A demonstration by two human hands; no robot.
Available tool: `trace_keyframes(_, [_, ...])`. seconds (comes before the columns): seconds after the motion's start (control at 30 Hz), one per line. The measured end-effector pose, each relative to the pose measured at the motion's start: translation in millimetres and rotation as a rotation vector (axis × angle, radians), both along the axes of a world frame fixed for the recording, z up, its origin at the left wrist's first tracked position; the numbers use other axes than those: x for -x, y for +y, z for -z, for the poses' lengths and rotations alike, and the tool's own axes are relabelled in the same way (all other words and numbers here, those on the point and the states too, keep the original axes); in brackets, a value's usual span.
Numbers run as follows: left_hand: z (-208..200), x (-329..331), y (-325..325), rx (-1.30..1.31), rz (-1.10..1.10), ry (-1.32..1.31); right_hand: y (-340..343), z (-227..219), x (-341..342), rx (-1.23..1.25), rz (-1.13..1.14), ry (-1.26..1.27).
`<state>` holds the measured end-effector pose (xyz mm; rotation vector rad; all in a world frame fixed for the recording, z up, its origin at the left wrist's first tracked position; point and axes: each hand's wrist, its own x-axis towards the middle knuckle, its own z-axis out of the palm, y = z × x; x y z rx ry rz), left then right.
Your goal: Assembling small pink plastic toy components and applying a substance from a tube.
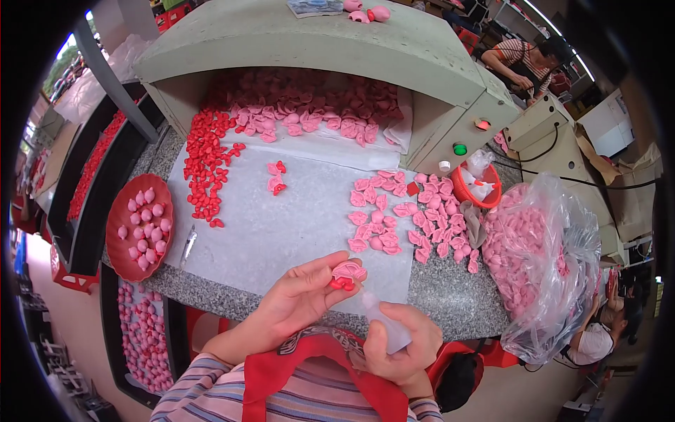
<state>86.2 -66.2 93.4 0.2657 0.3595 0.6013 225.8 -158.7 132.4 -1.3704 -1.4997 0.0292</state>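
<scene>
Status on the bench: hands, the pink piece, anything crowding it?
Left hand pinches pink piece with red part. Right hand grips squeeze bottle, tip at the piece. Loose pink pieces lie beyond, apart.

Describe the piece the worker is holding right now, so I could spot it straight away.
Start at the white sheet covering the stone counter, then drop to its near edge. There the left hand pinches a small pink piece with a red bit under it, while the right hand points a clear bottle at it. It alone is lifted off the sheet.

I see bright, even daylight and soft shadows; my fisheye bends edges, black vignette rings the rim, far corners slightly blurred.
</scene>
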Motion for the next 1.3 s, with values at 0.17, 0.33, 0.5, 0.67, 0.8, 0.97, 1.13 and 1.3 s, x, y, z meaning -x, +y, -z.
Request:
trace_keyframes(0.17, [2,-2,0,-0.016,0.001,-0.021,5,4,-7,-0.100,-0.004,-0.023])
trace_keyframes(0.33, [6,-4,-1,-0.013,-0.006,-0.033,2,1,-11,-0.086,0.009,-0.019])
trace_keyframes(0.5, [9,-5,-1,-0.009,-0.028,-0.064,2,-2,-13,-0.077,0.030,-0.025])
trace_keyframes(0.67, [6,-8,-1,-0.017,-0.016,-0.047,3,-1,-15,-0.086,0.019,0.001])
trace_keyframes(0.8, [5,-9,-1,-0.033,-0.006,-0.042,4,-4,-14,-0.086,-0.012,0.004])
trace_keyframes(0.97, [8,-7,-1,-0.033,-0.003,-0.033,5,-3,-14,-0.084,-0.009,0.009])
trace_keyframes(1.13, [11,-6,1,0.062,-0.009,-0.070,-2,-2,-15,-0.071,0.035,0.016])
trace_keyframes(1.3, [12,-6,1,0.044,-0.024,-0.100,-3,3,-15,-0.072,0.080,0.015])
